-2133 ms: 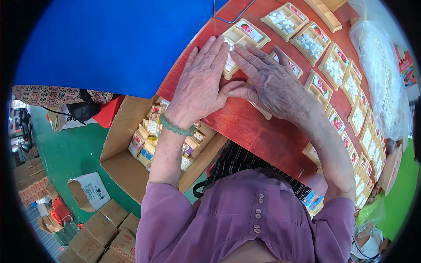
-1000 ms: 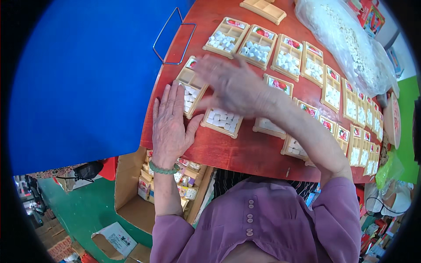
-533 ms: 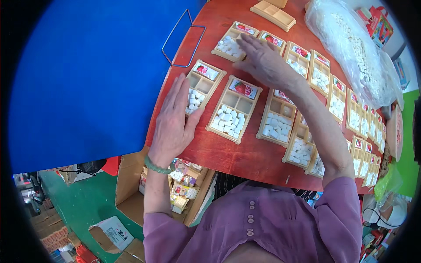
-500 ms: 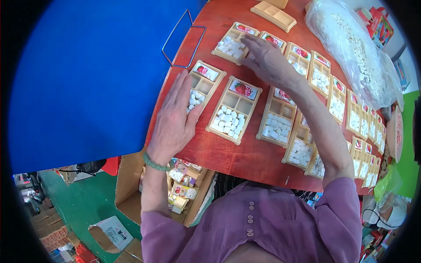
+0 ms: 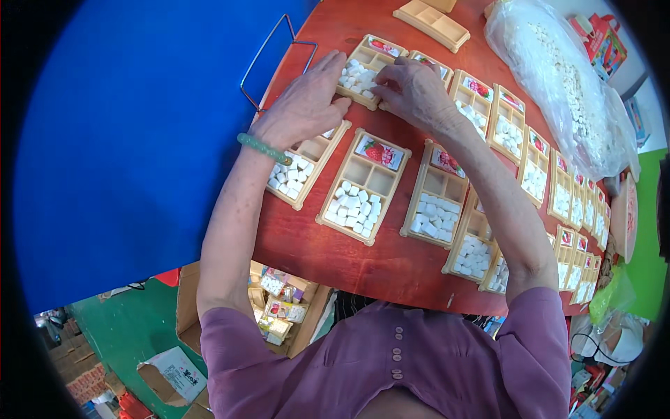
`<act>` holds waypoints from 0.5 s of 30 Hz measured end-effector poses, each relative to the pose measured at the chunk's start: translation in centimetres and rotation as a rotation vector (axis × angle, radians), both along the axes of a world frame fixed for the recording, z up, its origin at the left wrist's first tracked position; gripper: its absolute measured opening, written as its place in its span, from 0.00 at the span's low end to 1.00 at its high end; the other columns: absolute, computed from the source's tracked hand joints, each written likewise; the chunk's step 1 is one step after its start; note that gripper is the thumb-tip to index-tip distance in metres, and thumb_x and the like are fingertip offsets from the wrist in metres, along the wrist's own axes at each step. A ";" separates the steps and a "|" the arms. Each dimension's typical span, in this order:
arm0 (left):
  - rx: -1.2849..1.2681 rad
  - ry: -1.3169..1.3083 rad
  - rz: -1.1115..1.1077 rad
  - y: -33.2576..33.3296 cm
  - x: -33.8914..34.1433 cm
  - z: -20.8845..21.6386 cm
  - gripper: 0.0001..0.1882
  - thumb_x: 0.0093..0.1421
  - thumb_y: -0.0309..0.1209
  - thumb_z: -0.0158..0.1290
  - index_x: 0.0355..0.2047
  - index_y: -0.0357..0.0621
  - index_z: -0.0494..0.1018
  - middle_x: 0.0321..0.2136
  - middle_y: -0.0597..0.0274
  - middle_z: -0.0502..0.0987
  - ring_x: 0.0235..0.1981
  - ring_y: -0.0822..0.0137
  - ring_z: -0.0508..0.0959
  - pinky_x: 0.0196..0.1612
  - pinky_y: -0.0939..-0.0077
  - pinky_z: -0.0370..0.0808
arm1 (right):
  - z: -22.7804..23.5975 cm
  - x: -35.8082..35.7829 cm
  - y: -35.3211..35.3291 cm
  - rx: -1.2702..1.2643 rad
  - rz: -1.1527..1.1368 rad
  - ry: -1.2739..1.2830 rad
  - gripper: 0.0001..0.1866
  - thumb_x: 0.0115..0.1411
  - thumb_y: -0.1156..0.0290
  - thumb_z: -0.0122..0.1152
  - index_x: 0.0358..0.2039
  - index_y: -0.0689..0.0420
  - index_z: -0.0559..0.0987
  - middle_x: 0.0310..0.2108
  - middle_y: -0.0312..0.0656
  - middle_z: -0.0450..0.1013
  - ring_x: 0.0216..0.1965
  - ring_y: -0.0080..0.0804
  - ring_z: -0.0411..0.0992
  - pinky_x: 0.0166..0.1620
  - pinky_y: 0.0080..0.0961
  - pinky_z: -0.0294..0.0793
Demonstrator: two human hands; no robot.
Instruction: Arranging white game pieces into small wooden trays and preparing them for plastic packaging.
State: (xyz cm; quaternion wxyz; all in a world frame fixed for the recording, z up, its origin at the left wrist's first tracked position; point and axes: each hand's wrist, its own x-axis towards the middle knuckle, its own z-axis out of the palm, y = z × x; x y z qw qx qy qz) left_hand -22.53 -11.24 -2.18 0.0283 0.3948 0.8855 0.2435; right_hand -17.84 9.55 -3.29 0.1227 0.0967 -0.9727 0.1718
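A cream compartment tray (image 5: 377, 59) lies near the table's far edge, with white marshmallow-like pieces (image 5: 358, 77) in its large compartment and a strawberry card at its top. My left hand (image 5: 307, 99), with a green bead bracelet (image 5: 262, 148) on the wrist, reaches along the tray's left side, fingers stretched out. At the tray's right side is my right hand (image 5: 417, 92), its thumb and fingers bent together by the white pieces; what they pinch, if anything, is hidden. A similar tray (image 5: 310, 149) sits partly under my left wrist, and another filled tray (image 5: 354, 170) lies nearer me.
More filled trays (image 5: 433, 183) stand in rows toward the right on the red table (image 5: 307, 244). A large clear bag (image 5: 551, 70) of white pieces and an unfilled tray (image 5: 433, 26) lie at the back. A metal wire handle (image 5: 252, 70) stands at the left edge.
My left hand has moved up and right to the far tray. My right hand has lowered slightly and drawn its fingers together by the white pieces.
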 end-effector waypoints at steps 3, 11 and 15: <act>0.032 -0.053 0.026 0.2 -0.3 -0.6 0.35 0.61 0.33 0.51 0.65 0.29 0.53 0.65 0.37 0.58 0.67 0.47 0.59 0.68 0.63 0.58 | -0.3 0.0 0.0 0.016 -0.011 -0.006 0.11 0.56 0.64 0.63 0.35 0.57 0.82 0.31 0.43 0.76 0.37 0.41 0.75 0.48 0.42 0.66; 0.100 -0.081 -0.030 0.2 -0.4 -1.8 0.31 0.62 0.30 0.50 0.63 0.31 0.57 0.61 0.38 0.64 0.61 0.47 0.67 0.65 0.61 0.64 | -0.3 -0.7 0.7 0.011 -0.066 0.047 0.11 0.56 0.63 0.63 0.35 0.57 0.81 0.31 0.43 0.75 0.38 0.41 0.75 0.46 0.40 0.65; 0.138 -0.013 -0.053 -0.4 -0.3 -2.5 0.29 0.62 0.29 0.49 0.63 0.30 0.58 0.62 0.39 0.63 0.62 0.47 0.66 0.65 0.62 0.63 | -0.2 -1.3 0.4 0.041 -0.087 -0.001 0.11 0.57 0.63 0.62 0.35 0.55 0.82 0.31 0.42 0.77 0.36 0.41 0.75 0.46 0.42 0.65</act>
